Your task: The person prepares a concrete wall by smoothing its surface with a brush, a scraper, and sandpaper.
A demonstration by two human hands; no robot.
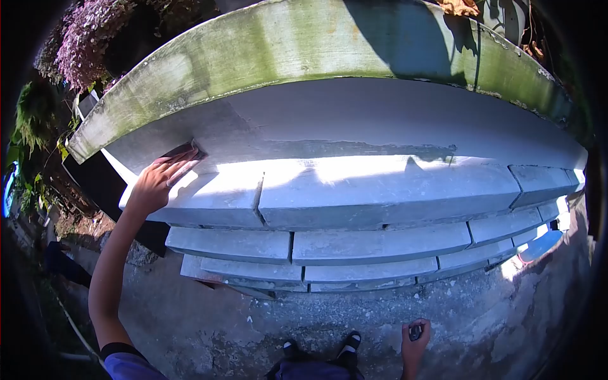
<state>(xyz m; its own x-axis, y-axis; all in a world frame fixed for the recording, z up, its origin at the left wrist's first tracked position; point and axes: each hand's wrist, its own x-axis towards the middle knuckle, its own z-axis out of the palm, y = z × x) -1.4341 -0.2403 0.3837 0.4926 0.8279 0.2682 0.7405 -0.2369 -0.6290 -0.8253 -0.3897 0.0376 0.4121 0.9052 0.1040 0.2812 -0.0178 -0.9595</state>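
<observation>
On the left, my left hand [158, 180] reaches out with fingers laid along a dark flat pad [197, 151], pressing it against the shaded wall face [304, 117]. It looks like sandpaper or a sanding block, but the fingers cover much of it. The wall is grey at the left and whiter to the right, with a rough grey band along its base. Low on the right hangs my right hand [413, 348], away from the wall, its fingers curled round a small dark object [415, 330] whose kind I cannot make out.
A curved, green-stained concrete rim [285, 47] overhangs the wall. Stepped pale blocks [380, 196] with gaps between them lie below it. My feet [349, 342] stand on rough concrete ground [221, 329]. Plants [88, 44] crowd the upper left; a blue object [541, 246] lies right.
</observation>
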